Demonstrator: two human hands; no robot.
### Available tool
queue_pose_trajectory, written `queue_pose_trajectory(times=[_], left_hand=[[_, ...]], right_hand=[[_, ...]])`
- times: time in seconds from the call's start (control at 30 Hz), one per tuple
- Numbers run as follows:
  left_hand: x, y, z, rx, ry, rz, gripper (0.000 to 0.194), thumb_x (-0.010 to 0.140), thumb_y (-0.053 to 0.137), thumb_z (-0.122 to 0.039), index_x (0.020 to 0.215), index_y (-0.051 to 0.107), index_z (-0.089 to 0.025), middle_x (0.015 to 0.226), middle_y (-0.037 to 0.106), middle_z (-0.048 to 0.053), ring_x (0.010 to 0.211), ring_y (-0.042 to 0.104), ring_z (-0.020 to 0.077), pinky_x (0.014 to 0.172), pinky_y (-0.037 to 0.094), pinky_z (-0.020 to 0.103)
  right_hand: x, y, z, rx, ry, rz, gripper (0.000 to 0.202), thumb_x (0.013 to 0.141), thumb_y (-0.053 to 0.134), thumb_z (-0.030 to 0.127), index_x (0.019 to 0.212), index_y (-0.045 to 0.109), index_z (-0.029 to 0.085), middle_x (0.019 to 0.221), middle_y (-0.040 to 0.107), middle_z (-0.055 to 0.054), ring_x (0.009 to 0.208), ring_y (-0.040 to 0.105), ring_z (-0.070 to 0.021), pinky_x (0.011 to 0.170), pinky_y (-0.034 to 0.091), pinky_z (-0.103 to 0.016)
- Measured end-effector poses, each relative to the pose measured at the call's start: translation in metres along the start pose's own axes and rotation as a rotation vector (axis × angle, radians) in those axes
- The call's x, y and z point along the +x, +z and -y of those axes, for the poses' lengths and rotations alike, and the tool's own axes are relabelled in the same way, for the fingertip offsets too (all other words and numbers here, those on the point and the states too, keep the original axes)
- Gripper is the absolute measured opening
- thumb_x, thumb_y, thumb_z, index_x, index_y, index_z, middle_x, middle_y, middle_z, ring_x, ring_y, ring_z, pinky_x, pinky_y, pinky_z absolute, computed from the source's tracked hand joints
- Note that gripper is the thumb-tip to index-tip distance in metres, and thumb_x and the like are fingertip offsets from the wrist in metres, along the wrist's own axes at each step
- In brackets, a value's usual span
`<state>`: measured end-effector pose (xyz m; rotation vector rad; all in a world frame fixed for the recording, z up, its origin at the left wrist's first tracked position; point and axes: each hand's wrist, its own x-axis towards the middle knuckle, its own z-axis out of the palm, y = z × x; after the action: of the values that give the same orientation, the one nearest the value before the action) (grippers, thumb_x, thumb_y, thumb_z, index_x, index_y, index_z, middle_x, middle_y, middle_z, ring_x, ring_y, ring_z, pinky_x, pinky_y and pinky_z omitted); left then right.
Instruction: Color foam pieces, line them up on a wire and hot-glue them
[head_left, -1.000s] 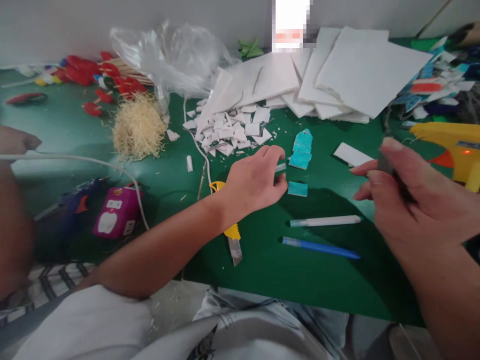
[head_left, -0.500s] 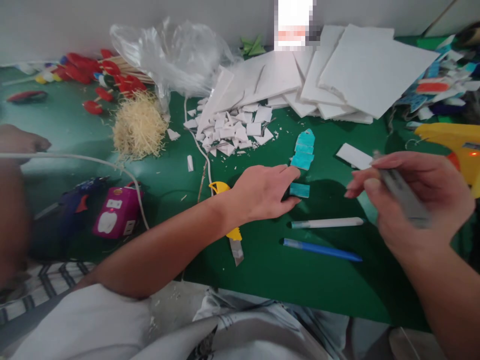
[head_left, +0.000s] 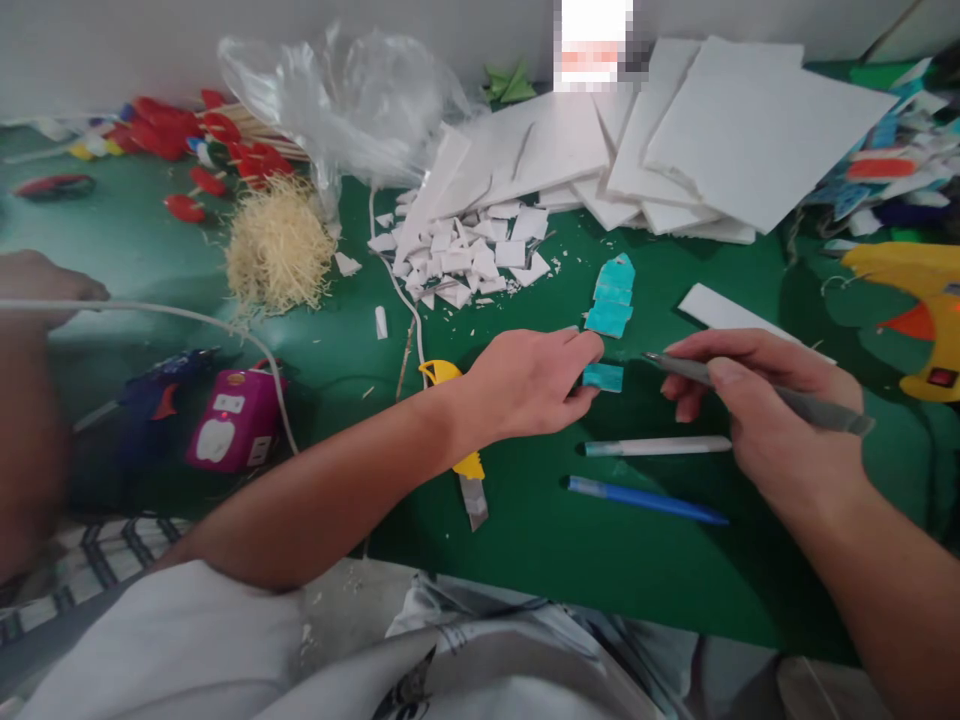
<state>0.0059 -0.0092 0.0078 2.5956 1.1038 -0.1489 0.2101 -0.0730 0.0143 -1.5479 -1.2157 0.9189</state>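
Note:
My left hand is low over the green table, its fingers closed on a small teal foam piece that sticks out past the fingertips. Above it lies a row of joined teal pieces. In my right hand is a slim grey pen-like tool, its pointed tip aimed left at the teal piece, a short gap away. Below both hands lie a white marker and a blue pen. A yellow utility knife with its blade out is partly under my left forearm.
White foam sheets, foam scraps and a plastic bag lie at the back. A yellow glue gun is right, a white strip nearer. Left are straw shreds, a pink socket box and another person's hand.
My right hand has moved left and turned, bringing the grey tool's tip down toward the teal piece and uncovering more of the white strip. My left hand has stayed almost still.

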Motion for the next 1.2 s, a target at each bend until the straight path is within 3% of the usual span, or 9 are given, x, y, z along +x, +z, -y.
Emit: queue_pose_trajectory(times=[0.13,0.23,0.47,0.6,0.87,1.03,1.2], left_hand=[[0.002,0.0,-0.002,0.009,-0.009,0.001,0.026,0.103,0.052,-0.038,0.12,0.064,-0.022,0.11,0.077,0.002,0.095,0.075,0.0218,0.065,0.042,0.033],[0.002,0.0,-0.003,0.014,-0.005,0.003,0.027,0.103,0.051,-0.039,0.119,0.063,-0.021,0.108,0.077,0.002,0.091,0.075,0.022,0.063,0.04,0.033],[0.002,0.0,-0.001,0.006,-0.009,-0.001,0.026,0.102,0.053,-0.04,0.119,0.062,-0.022,0.106,0.077,0.002,0.088,0.074,0.0204,0.061,0.039,0.031],[0.002,0.001,0.0,0.0,-0.003,-0.008,0.025,0.103,0.053,-0.04,0.118,0.063,-0.022,0.105,0.077,0.001,0.087,0.073,0.0202,0.061,0.038,0.032],[0.002,0.003,0.001,-0.019,0.006,-0.027,0.026,0.102,0.054,-0.039,0.12,0.063,-0.022,0.101,0.077,0.001,0.086,0.073,0.0193,0.061,0.037,0.031],[0.003,0.003,0.001,-0.021,0.0,-0.029,0.026,0.101,0.056,-0.04,0.12,0.064,-0.023,0.1,0.077,0.001,0.085,0.073,0.0197,0.06,0.036,0.031],[0.003,0.002,0.001,-0.037,0.0,-0.023,0.026,0.102,0.056,-0.041,0.12,0.063,-0.023,0.099,0.077,0.001,0.086,0.073,0.0196,0.06,0.036,0.031]], right_hand=[[0.005,0.002,-0.008,-0.025,0.061,-0.027,0.014,0.072,0.085,0.036,0.077,0.077,0.025,0.062,0.07,0.0,0.047,0.06,-0.0139,0.044,0.049,-0.027],[0.011,0.0,-0.009,0.009,0.119,-0.005,0.02,0.073,0.086,0.042,0.074,0.075,0.025,0.061,0.069,0.0,0.045,0.059,-0.0131,0.043,0.048,-0.026],[0.017,-0.009,-0.007,0.023,0.293,0.211,0.044,0.067,0.088,0.064,0.072,0.073,0.023,0.058,0.068,-0.003,0.043,0.057,-0.0151,0.037,0.042,-0.027],[0.017,-0.012,-0.002,0.058,0.439,0.417,0.06,0.06,0.087,0.076,0.07,0.071,0.02,0.053,0.065,-0.004,0.043,0.058,-0.0161,0.037,0.042,-0.027],[0.021,-0.02,0.013,0.133,0.531,0.691,0.051,0.067,0.087,0.071,0.07,0.075,0.021,0.054,0.066,-0.005,0.044,0.059,-0.0164,0.038,0.042,-0.027],[0.018,-0.02,0.009,0.171,0.443,0.55,0.047,0.065,0.089,0.069,0.073,0.075,0.024,0.065,0.073,-0.005,0.057,0.068,-0.0194,0.045,0.05,-0.027],[0.014,-0.02,0.007,0.159,0.504,0.706,0.048,0.069,0.088,0.067,0.078,0.076,0.021,0.067,0.074,-0.007,0.056,0.068,-0.0182,0.048,0.052,-0.026]])
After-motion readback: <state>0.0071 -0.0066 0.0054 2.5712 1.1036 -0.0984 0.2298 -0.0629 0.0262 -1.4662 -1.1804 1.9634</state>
